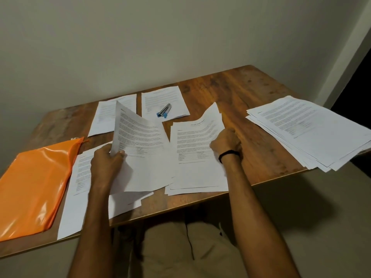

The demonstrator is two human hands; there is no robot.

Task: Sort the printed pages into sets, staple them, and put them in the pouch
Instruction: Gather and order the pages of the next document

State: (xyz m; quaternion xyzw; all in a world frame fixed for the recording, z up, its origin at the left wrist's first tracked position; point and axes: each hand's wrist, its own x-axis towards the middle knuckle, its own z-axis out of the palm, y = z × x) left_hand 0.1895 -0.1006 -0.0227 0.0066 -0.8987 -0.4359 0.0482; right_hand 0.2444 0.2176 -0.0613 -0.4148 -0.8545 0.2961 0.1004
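A wooden tabletop [251, 97] stands against a plain beige wall [140, 41]. An orange pouch [34, 183] lies flat at its left edge, contents not discernible. The left hand [108, 159] pinches a raised page [138, 135]; the right hand [226, 142] grips a set [196, 157] near the front edge; loose pages [307, 129] overhang the right edge.

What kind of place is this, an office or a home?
Likely a plain desk corner for paperwork; home or office, I can't tell. A wooden table stands against a bare wall and holds printed pages, a stapler and an orange pouch.
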